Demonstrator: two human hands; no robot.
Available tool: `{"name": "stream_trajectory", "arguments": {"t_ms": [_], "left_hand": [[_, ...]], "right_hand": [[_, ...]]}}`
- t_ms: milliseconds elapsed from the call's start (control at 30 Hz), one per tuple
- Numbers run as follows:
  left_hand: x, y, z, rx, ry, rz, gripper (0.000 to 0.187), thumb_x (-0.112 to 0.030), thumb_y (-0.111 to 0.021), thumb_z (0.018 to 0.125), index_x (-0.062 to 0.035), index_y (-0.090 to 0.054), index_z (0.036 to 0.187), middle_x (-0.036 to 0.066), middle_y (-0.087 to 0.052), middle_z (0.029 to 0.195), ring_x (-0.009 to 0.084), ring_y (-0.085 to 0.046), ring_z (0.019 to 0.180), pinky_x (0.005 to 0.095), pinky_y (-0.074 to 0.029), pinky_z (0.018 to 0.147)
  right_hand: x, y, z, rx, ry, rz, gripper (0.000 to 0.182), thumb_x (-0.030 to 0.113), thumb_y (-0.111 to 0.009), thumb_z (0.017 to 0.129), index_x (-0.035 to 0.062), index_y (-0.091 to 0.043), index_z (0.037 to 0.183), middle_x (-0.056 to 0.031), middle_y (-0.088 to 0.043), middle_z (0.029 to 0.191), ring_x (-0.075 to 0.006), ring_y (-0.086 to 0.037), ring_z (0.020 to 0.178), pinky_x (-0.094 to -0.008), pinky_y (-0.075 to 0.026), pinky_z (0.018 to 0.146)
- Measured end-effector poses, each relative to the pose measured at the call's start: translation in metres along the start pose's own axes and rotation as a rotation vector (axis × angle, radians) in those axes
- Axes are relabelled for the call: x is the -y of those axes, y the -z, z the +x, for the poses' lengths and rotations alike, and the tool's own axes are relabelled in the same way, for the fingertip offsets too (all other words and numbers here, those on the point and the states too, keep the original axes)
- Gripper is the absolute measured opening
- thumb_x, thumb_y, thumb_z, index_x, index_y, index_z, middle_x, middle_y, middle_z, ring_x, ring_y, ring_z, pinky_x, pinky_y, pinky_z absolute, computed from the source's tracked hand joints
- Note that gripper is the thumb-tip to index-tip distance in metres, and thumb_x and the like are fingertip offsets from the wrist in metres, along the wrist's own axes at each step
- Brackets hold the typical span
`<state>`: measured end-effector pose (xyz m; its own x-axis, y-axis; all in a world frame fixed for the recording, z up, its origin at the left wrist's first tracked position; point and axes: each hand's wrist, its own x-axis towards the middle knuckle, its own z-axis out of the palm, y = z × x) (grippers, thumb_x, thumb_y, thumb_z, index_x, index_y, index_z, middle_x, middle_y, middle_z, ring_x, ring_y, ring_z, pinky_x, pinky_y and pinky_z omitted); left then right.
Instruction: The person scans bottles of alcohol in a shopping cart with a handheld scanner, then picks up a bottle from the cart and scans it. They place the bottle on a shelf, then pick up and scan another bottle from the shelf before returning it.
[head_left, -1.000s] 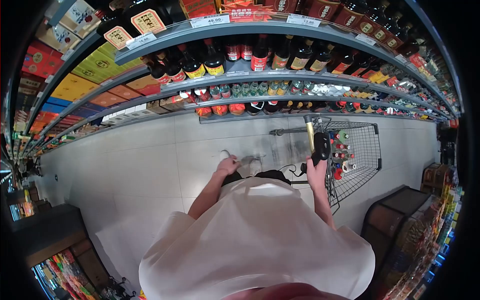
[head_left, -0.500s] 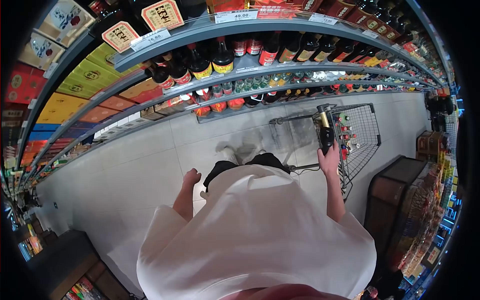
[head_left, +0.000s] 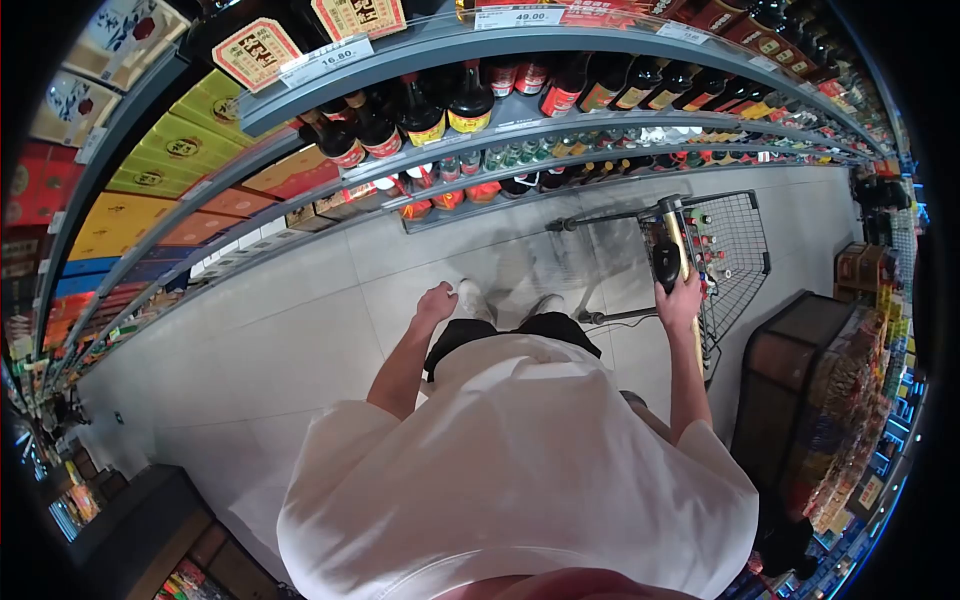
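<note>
My right hand [head_left: 680, 302] is wrapped round the gold-coloured handle [head_left: 692, 345] of a shopping cart, beside a black fitting [head_left: 665, 265] on that bar. The wire cart [head_left: 735, 240] stands to my right and carries several bottles [head_left: 708, 240] with red and green parts. My left hand [head_left: 437, 302] hangs over the floor near my white shoe [head_left: 476, 300]. Its fingers are curled in, and nothing shows in them.
Ahead, a curved shelf [head_left: 560, 50] bears dark sauce bottles [head_left: 470, 100] and price tags. Boxed goods [head_left: 155, 150] fill the left shelves. A dark display stand [head_left: 795, 370] is at right, another dark stand [head_left: 140, 520] at lower left. Pale tiles form the floor [head_left: 300, 330].
My left hand has swung forward and right, up beside the shoe. More of the cart's gold handle shows, and the cart sits slightly further right. The shelves have shifted a little in view.
</note>
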<state>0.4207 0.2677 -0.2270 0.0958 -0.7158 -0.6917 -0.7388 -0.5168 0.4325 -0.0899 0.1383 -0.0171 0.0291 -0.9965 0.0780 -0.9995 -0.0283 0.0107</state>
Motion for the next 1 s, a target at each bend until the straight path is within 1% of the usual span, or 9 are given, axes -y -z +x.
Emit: {"name": "stream_trajectory", "arguments": {"t_ms": [233,400,500,533,767,800,900,933,1000], "left_hand": [[0.027,-0.007,-0.027,0.044,0.077,0.086,0.046,-0.037,-0.057,0.093,-0.0090,-0.062,0.129,0.020,-0.070,0.125,0.0376,-0.065,0.120,0.0484,-0.052,0.102],[0.061,-0.039,-0.053,0.110,0.188,0.229,0.048,-0.040,-0.061,0.092,-0.0096,-0.063,0.130,0.019,-0.069,0.128,0.0355,-0.065,0.121,0.0486,-0.053,0.101],[0.056,-0.059,-0.063,0.117,0.201,0.246,0.049,-0.039,-0.062,0.091,-0.0086,-0.063,0.130,0.019,-0.070,0.126,0.0358,-0.066,0.119,0.0485,-0.053,0.101],[0.043,-0.061,-0.070,0.117,0.218,0.231,0.042,-0.033,-0.060,0.092,-0.0087,-0.064,0.126,0.019,-0.071,0.123,0.0361,-0.067,0.118,0.0490,-0.054,0.099],[-0.035,-0.114,-0.067,0.044,0.101,0.198,0.036,-0.035,-0.062,0.093,-0.0076,-0.066,0.116,0.021,-0.072,0.117,0.0395,-0.069,0.112,0.0503,-0.056,0.093],[-0.045,-0.121,-0.064,0.040,0.106,0.190,0.036,-0.036,-0.061,0.095,-0.0075,-0.066,0.116,0.022,-0.072,0.117,0.0403,-0.069,0.111,0.0509,-0.055,0.093],[-0.077,-0.132,-0.062,0.065,0.070,0.226,0.036,-0.037,-0.058,0.097,-0.0078,-0.065,0.118,0.022,-0.072,0.117,0.0407,-0.069,0.112,0.0514,-0.055,0.093],[-0.082,-0.135,-0.061,0.067,0.071,0.231,0.036,-0.037,-0.058,0.097,-0.0078,-0.065,0.118,0.022,-0.072,0.117,0.0407,-0.069,0.112,0.0514,-0.055,0.093],[-0.088,-0.142,-0.060,0.070,0.069,0.207,0.037,-0.038,-0.057,0.099,-0.0081,-0.065,0.120,0.022,-0.072,0.118,0.0411,-0.068,0.112,0.0517,-0.055,0.094]], "right_hand": [[0.003,-0.001,-0.002,-0.077,-0.008,0.006,0.059,0.035,-0.079,0.077,0.0099,-0.066,0.129,-0.0185,-0.053,0.137,-0.0386,-0.054,0.120,-0.0526,-0.046,0.095],[-0.004,-0.004,-0.005,-0.115,0.041,0.039,0.058,0.035,-0.078,0.078,0.0051,-0.066,0.127,-0.0221,-0.052,0.140,-0.0395,-0.054,0.120,-0.0515,-0.045,0.098],[-0.008,-0.003,-0.005,-0.087,0.047,0.123,0.061,0.033,-0.078,0.078,0.0034,-0.065,0.129,-0.0229,-0.051,0.143,-0.0399,-0.054,0.121,-0.0512,-0.044,0.099],[-0.012,-0.004,-0.006,-0.101,0.065,0.166,0.061,0.032,-0.078,0.077,0.0033,-0.065,0.129,-0.0231,-0.051,0.144,-0.0406,-0.053,0.123,-0.0515,-0.043,0.101],[-0.026,0.006,-0.013,-0.142,0.221,0.379,0.057,0.022,-0.078,0.077,0.0012,-0.065,0.128,-0.0271,-0.046,0.150,-0.0446,-0.046,0.135,-0.0523,-0.038,0.111],[-0.027,0.015,-0.016,-0.079,0.191,0.478,0.057,0.018,-0.075,0.079,-0.0012,-0.062,0.132,-0.0280,-0.042,0.153,-0.0455,-0.042,0.139,-0.0517,-0.035,0.116],[-0.041,0.033,-0.026,-0.031,0.118,0.693,0.059,0.014,-0.072,0.081,-0.0040,-0.057,0.136,-0.0280,-0.039,0.155,-0.0448,-0.040,0.141,-0.0497,-0.034,0.118],[-0.041,0.054,-0.033,0.006,0.078,0.723,0.062,0.009,-0.069,0.083,-0.0056,-0.051,0.140,-0.0274,-0.039,0.155,-0.0423,-0.042,0.141,-0.0468,-0.034,0.118],[-0.058,0.053,-0.054,-0.029,-0.024,0.825,0.061,0.004,-0.069,0.083,-0.0039,-0.048,0.139,-0.0237,-0.049,0.139,-0.0384,-0.051,0.129,-0.0437,-0.039,0.112]]}}
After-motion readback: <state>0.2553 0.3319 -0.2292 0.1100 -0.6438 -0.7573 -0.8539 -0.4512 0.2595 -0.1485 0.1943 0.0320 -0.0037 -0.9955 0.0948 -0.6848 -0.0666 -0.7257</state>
